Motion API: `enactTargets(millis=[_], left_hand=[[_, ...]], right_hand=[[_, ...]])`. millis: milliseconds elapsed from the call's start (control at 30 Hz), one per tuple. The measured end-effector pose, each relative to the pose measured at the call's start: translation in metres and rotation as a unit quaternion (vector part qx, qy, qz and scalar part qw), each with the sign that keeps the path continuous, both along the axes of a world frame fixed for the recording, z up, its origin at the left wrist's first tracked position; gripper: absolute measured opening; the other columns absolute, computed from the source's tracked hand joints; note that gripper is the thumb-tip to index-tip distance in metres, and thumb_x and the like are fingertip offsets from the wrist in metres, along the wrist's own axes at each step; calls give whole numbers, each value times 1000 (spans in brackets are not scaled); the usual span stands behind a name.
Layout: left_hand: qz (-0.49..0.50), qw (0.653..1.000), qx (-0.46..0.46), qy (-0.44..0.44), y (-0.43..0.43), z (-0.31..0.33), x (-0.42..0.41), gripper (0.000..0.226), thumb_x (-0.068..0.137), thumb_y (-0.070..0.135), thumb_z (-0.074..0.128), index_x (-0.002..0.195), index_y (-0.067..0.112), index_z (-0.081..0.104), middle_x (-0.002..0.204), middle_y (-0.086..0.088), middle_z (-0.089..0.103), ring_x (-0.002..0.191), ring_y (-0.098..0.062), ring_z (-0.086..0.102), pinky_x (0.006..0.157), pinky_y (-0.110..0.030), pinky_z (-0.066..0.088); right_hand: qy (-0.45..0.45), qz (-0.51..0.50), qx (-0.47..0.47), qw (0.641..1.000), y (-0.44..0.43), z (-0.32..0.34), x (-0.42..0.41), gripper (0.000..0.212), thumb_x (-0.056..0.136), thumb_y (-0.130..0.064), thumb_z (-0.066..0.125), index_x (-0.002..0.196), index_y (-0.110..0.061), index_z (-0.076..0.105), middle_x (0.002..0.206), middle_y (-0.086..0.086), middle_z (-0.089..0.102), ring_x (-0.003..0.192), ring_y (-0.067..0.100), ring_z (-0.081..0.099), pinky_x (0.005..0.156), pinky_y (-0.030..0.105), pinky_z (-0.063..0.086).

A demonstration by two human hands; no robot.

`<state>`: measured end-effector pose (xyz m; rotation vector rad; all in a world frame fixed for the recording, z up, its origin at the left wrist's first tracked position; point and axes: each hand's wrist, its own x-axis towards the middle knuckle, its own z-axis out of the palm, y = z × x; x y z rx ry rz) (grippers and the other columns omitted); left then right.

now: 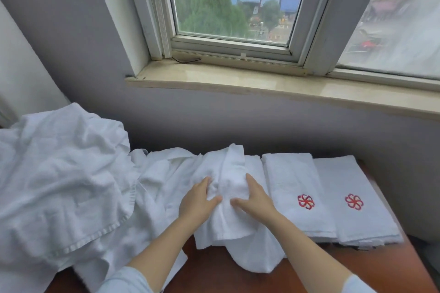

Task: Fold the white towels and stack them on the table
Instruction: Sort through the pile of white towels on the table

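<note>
A white bunched towel [232,173] lies in the middle of the reddish-brown bench [214,271], and its lower end hangs in loose folds toward 6 o'clock. The left hand [197,200] grips it from the 9 o'clock side, with the fingers curled into the cloth and the thumb on top. The right hand [256,200] holds it from the 3 o'clock side, with a fold between the thumb and the long fingers. At 3 o'clock, just beside this towel, a first folded towel [291,181] lies flat with a red flower mark. A second folded towel [350,178] with the same mark touches its far side. At 9 o'clock a big heap of unfolded towels [59,173] covers the left end of the bench. At 12 o'clock, above the grey wall, is a window sill [262,83].
</note>
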<state>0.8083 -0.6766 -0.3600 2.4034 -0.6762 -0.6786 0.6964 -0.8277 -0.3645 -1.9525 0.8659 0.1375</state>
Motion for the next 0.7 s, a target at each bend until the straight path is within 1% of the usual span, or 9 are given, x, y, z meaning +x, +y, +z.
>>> enactTargets(millis=[67,133,167,233,300,367,533,633,700], left_hand=[[-9,1000,-27,-2,-2,0,1,52,88,37,61,139,36,50,111,17,65,97,-3,61,74,-19,47],[-11,999,-43,-3,-5,2,1,25,87,30,59,110,37,65,77,19,63,71,-3,58,57,-16,37],[-1,998,-56,-2,-5,6,2,10,87,28,57,91,33,64,66,18,58,63,-5,54,53,-17,34],[27,995,-92,-6,-5,16,1,25,87,24,56,64,25,46,51,15,43,53,-7,40,49,-18,28],[55,990,-131,-2,-2,29,0,38,88,19,56,59,21,31,47,11,31,50,-8,28,49,-22,25],[80,981,-174,12,4,48,-3,40,88,16,56,59,18,28,48,12,25,51,-10,24,51,-29,24],[114,958,-262,-5,29,103,-22,35,78,26,53,53,22,30,49,11,25,51,-11,23,52,-29,23],[140,946,-292,-33,54,129,-37,35,76,27,53,50,22,30,50,12,27,50,-10,23,52,-28,24],[163,941,-293,-53,73,141,-48,29,72,30,51,55,19,29,58,3,33,54,-13,24,56,-31,24]], right_hand=[[-13,-4,14,1000,1,-2,3,90,82,-35,67,156,-25,19,159,-7,28,143,14,32,96,21,31],[-38,-22,30,999,2,4,5,79,83,-25,65,153,-25,29,156,-7,35,139,12,37,97,21,33],[-55,-37,37,997,3,10,5,74,83,-20,64,150,-25,34,153,-8,38,135,10,40,97,20,34],[-91,-68,53,992,7,24,5,66,83,-14,63,145,-26,43,146,-10,44,127,6,44,94,19,37],[-121,-78,73,987,12,43,4,60,84,-13,62,140,-27,47,140,-13,47,119,3,47,88,18,40],[-146,-80,94,982,19,63,2,56,85,-13,62,137,-29,50,132,-17,49,111,-2,49,80,15,41],[-200,-65,104,972,44,112,-9,53,83,-14,62,132,-32,52,113,-31,44,103,-10,47,71,13,40],[-224,-38,104,968,66,137,-16,53,80,-17,63,131,-32,54,114,-29,47,101,-9,50,69,13,41],[-232,-16,111,966,82,149,-18,57,74,-21,63,130,-31,55,115,-26,50,101,-3,54,69,16,43]])
